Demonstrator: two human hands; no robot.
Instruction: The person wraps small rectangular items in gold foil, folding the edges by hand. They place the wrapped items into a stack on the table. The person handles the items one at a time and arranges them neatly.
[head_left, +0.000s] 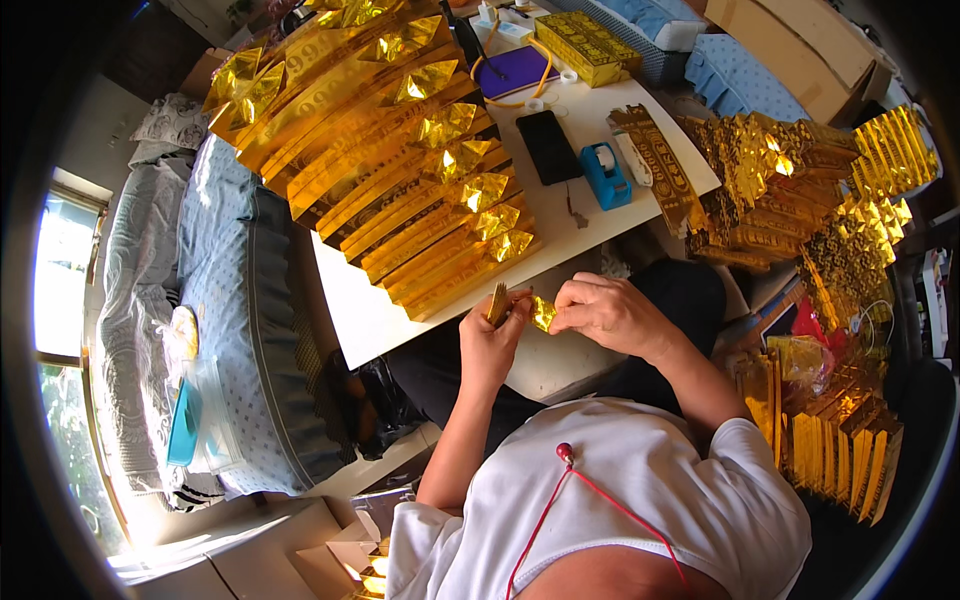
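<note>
Above my lap, just off the near edge of the white table (337, 300), my left hand (491, 341) grips a small stack of folded gold paper (498, 304). Between both hands is a shiny gold foil piece (542, 313); the fingertips of my right hand (611, 311) pinch its right side. Its far details are too small to tell. Beyond my hands, a large pleated gold paper structure (375, 187) covers the table's left part, with several folded foil pieces (484, 192) in a row along its right side.
On the table lie a black phone (550, 148), a blue tape dispenser (606, 176), a purple pad (517, 73), printed gold strips (660, 161) and a yellow box (587, 45). More pleated gold paper (840, 450) stands at my right. A bed (225, 300) is at the left.
</note>
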